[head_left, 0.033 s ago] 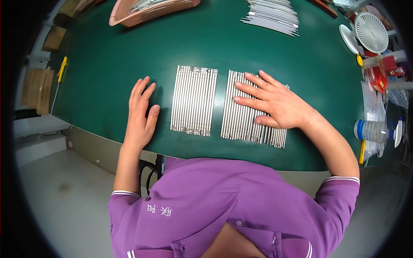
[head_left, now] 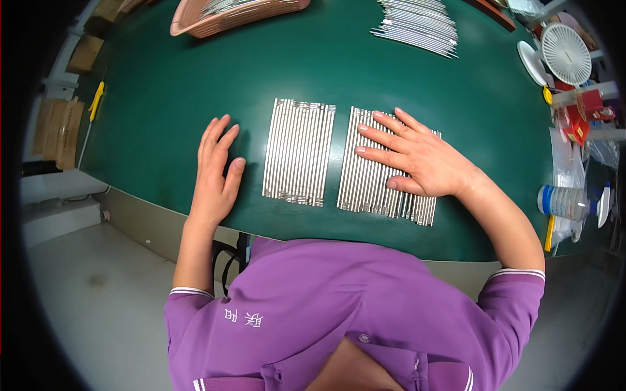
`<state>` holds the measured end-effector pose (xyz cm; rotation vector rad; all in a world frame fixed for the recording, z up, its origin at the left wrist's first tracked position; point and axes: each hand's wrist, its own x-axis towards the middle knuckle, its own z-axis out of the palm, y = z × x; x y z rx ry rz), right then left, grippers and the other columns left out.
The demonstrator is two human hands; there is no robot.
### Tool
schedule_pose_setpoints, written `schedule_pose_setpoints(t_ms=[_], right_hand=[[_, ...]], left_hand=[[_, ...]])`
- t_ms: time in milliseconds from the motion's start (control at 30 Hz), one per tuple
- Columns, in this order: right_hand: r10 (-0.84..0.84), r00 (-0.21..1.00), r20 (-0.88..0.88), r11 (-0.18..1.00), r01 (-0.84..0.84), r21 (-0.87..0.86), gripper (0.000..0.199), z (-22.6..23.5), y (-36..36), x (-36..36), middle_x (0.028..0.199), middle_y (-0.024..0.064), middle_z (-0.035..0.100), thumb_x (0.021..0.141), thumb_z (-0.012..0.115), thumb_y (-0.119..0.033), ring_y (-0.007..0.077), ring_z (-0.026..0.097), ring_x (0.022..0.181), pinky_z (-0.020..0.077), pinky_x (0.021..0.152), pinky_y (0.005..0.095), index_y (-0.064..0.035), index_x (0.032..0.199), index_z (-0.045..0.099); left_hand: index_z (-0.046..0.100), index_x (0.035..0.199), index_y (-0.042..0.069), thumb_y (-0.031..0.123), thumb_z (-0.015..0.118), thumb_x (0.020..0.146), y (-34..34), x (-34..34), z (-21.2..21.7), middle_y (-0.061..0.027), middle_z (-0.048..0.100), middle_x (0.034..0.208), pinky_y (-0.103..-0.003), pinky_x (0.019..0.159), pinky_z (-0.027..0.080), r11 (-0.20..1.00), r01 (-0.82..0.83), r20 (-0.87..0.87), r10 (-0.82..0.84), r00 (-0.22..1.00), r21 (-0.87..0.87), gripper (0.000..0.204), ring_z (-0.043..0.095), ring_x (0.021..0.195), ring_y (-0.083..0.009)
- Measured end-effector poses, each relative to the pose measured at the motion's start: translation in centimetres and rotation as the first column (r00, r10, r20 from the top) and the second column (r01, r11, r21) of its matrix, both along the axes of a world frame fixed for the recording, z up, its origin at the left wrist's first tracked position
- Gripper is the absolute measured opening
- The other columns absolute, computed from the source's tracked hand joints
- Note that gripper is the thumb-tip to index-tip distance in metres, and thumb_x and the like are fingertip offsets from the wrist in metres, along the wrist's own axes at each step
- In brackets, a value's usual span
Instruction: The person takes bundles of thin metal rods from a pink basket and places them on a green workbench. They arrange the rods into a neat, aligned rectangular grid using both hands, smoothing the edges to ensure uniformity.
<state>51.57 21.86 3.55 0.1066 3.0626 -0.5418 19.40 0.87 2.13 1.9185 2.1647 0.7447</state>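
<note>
While the left hand (head_left: 217,168) points forward, the right hand (head_left: 420,161) spreads over rods (head_left: 366,187).

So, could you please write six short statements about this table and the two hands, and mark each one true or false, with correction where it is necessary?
1. The right hand lies over the right group of metal rods. True.
2. Both hands lie over rods. False: the left hand is to the left of the left group of metal rods.
3. A gap separates the two groups. True.
4. No container is in view. False: a pink basket is partly visible at the top.
5. A white fan is on the right side. True.
6. The table is white. False: the table is green.
</note>
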Motion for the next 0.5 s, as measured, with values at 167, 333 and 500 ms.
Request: schedule_pose_setpoints(t_ms=[167, 333, 500], right_hand=[[0.015, 1.000, 0.020, 1.000, -0.015, 0.004, 0.067, 0.3, -0.9, -2.7, 0.160, 0.0028, 0.030, 0.089, 0.062, -0.037, 0.0289, 0.022, 0.149, 0.0112, 0.123, 0.0521, -0.0251, 0.151, 0.038], [0.076, 0.997, 0.017, 0.997, -0.076, -0.004, 0.069, 0.0, -1.8, -5.6, 0.160, 0.0018, 0.030, 0.089, 0.062, -0.039, 0.0290, 0.023, 0.149, 0.0110, 0.123, 0.0520, -0.0255, 0.151, 0.037], [0.089, 0.996, 0.023, 0.996, -0.089, -0.007, 0.069, 0.0, -2.4, -7.9, 0.160, 0.0019, 0.030, 0.090, 0.062, -0.040, 0.0291, 0.022, 0.149, 0.0109, 0.123, 0.0527, -0.0248, 0.152, 0.036]], left_hand=[[0.049, 0.139, 0.005, 0.018, 0.051, 0.098, -1.0, -1.0, -0.4, -0.0127, 0.040, 0.152, -0.045, 0.118, 0.024, 0.999, -0.038, 0.041, 0.037, 0.998, 0.023, 0.044, 0.030, 0.146, -0.0335], [0.050, 0.139, 0.005, 0.018, 0.052, 0.097, -1.6, -1.7, -0.2, -0.0125, 0.041, 0.152, -0.045, 0.118, 0.024, 0.996, -0.081, 0.094, 0.077, 0.993, 0.031, 0.044, 0.030, 0.145, -0.0334], [0.051, 0.138, 0.005, 0.015, 0.052, 0.096, -2.2, -3.1, -0.4, -0.0125, 0.042, 0.151, -0.045, 0.118, 0.024, 0.990, -0.122, 0.099, 0.115, 0.988, 0.067, 0.043, 0.030, 0.145, -0.0336]])
